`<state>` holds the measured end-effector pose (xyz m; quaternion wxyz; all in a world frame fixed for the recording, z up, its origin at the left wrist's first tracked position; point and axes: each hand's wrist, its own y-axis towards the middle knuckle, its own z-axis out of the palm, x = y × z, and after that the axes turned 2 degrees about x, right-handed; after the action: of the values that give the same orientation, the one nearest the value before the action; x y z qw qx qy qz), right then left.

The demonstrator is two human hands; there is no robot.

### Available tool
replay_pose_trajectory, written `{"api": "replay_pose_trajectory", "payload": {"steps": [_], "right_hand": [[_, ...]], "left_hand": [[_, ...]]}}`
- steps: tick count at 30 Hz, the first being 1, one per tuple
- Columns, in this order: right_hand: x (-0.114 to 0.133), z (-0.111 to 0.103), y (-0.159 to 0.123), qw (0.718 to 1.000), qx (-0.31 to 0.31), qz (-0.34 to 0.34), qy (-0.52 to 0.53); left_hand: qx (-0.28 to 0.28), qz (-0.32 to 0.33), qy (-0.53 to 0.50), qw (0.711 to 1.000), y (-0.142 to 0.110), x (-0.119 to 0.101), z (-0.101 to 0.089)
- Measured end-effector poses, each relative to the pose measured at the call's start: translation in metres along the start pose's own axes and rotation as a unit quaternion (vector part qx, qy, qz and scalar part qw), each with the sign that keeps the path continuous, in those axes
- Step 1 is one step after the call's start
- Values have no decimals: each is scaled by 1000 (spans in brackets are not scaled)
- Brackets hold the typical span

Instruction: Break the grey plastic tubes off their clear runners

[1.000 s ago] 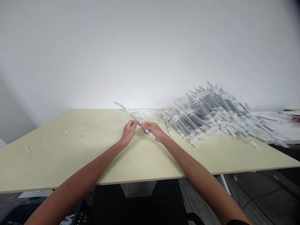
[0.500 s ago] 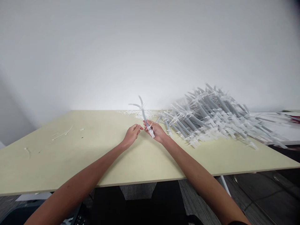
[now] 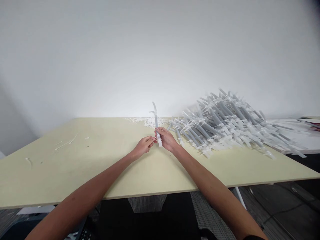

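Observation:
My right hand [image 3: 167,138] is closed around a grey branched tube [image 3: 156,120] and holds it nearly upright over the table. At the tube's lower end sits a white plastic connector [image 3: 159,141]; its top splits into thinner curved ends. My left hand [image 3: 144,147] is pinched shut at the connector's left side, its fingertips on a thin pale strip that looks like a cable tie's tail. The fingers partly hide that strip.
On the right of the table [image 3: 120,180] lies a large pile of similar grey tubes [image 3: 220,123]. White cable ties [image 3: 148,121] are scattered at the back by the wall, with a few loose strips [image 3: 66,143] on the left.
The tube has turned more upright in my right hand. My left hand has moved right to the connector, and its fingers have closed on the thin strip there.

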<state>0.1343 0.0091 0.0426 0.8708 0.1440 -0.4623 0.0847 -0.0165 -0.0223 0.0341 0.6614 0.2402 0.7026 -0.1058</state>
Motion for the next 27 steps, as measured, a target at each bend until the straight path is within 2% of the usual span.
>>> {"api": "replay_pose_trajectory", "payload": {"steps": [6, 12, 21, 27], "right_hand": [[2, 3, -3, 1000, -3, 15, -17], [2, 2, -3, 1000, -1, -5, -15], [9, 7, -8, 1000, 10, -3, -26], [9, 9, -7, 999, 7, -25, -31]], "left_hand": [[25, -14, -23, 999, -2, -1, 2], [103, -36, -80, 991, -5, -6, 5], [78, -65, -160, 982, -6, -8, 6], [81, -70, -173, 979, -2, -3, 6]]}}
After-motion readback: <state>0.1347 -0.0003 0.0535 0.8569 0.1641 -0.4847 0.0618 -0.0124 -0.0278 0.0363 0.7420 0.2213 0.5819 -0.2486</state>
